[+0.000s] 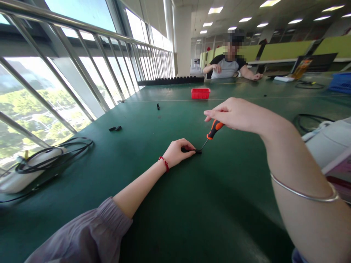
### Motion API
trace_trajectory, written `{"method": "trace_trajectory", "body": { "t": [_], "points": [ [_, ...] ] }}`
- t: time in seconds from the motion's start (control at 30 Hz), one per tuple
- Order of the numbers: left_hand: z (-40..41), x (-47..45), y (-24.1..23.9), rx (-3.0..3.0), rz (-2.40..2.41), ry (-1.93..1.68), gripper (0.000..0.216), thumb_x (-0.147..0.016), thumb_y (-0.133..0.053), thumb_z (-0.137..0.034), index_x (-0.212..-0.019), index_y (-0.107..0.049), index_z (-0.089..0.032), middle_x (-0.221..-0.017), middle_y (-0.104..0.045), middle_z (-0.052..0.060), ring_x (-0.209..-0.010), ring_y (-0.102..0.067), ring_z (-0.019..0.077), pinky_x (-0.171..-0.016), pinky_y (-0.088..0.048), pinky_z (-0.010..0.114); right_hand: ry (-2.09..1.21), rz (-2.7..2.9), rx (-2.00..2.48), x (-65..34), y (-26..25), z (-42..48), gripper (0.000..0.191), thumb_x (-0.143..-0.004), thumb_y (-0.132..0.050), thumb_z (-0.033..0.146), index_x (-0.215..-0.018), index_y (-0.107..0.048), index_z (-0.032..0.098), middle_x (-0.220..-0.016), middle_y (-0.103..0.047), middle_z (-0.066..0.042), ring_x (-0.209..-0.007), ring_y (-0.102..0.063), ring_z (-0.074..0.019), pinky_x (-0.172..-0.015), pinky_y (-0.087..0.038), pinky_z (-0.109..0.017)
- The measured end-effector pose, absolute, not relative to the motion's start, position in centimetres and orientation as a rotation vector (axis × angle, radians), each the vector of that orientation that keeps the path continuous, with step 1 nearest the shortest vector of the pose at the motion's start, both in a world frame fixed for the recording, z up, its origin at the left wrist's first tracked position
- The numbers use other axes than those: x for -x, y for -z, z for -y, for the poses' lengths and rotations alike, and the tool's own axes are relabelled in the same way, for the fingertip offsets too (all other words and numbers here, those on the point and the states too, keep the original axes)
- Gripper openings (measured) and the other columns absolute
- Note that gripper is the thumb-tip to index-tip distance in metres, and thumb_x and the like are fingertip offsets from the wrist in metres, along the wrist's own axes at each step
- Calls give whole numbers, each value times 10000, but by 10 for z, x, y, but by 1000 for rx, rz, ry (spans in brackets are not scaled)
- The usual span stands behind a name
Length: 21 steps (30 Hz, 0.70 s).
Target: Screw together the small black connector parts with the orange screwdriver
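My left hand [179, 152] rests on the green table, its thumb and fingers pinching a small black part [197, 151] whose outer end sticks out past the fingertips. My right hand [233, 114] is closed around the top of an orange and black screwdriver [214, 128]. The screwdriver leans, handle up to the right, and its thin metal shaft slants down to the black part's outer end. Whether the tip sits in a screw is too small to tell. Part of the handle is hidden under my right palm.
A red bin [200, 94] stands farther back. Small black pieces [115, 128] lie to the left, with another black piece [158, 106] beyond. Black cables [55, 155] cover a white object at the left edge. Across the table sits a person [229, 67]; a blue basket [340, 83] is far right.
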State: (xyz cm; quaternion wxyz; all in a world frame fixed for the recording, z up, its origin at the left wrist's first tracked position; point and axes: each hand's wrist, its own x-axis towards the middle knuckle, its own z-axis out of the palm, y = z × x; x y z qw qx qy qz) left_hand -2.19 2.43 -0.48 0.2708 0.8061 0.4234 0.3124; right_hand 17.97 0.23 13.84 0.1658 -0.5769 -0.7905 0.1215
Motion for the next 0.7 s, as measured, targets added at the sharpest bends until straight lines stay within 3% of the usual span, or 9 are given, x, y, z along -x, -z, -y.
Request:
{"method": "trace_trajectory", "body": {
  "t": [0.13, 0.3, 0.43, 0.6, 0.7],
  "points": [
    [-24, 21, 4, -2175, -1153, -836, 112, -744, -659, -218, -808, -707, -140, -824, -644, 44, -735, -601, 131, -706, -499, 255, -283, 2266, 1549, -179, -137, -3, 375, -741, -594, 471, -1040, -660, 254, -753, -634, -21, -582, -508, -140, -548, -338, -275],
    [-24, 20, 3, -2179, -1155, -840, 105, -740, -661, -210, -805, -708, -142, -816, -643, 40, -732, -599, 128, -694, -493, 248, -281, 2260, 1624, -175, -137, -1, 401, -821, -448, 524, -845, -695, 209, -671, -609, -40, -549, -487, -141, -530, -315, -287],
    [-24, 20, 4, -2179, -1153, -833, 110, -744, -654, -210, -808, -707, -138, -828, -642, 44, -736, -595, 130, -705, -492, 253, -274, 2283, 1603, -175, -137, -2, 355, -757, -561, 483, -996, -658, 239, -846, -651, -39, -650, -542, -160, -591, -363, -281],
    [-24, 20, 4, -2179, -1151, -835, 109, -745, -649, -211, -809, -706, -143, -826, -643, 41, -741, -597, 131, -713, -496, 256, -290, 2266, 1622, -179, -135, -4, 426, -833, -429, 556, -933, -671, 220, -858, -659, -64, -716, -572, -202, -621, -374, -305],
    [-23, 21, 3, -2183, -1166, -830, 109, -742, -653, -218, -808, -707, -150, -825, -646, 37, -740, -600, 131, -709, -496, 255, -239, 2249, 1604, -180, -135, -4, 361, -771, -559, 465, -1039, -636, 236, -851, -655, -47, -671, -552, -177, -596, -367, -289]
  ]
}}
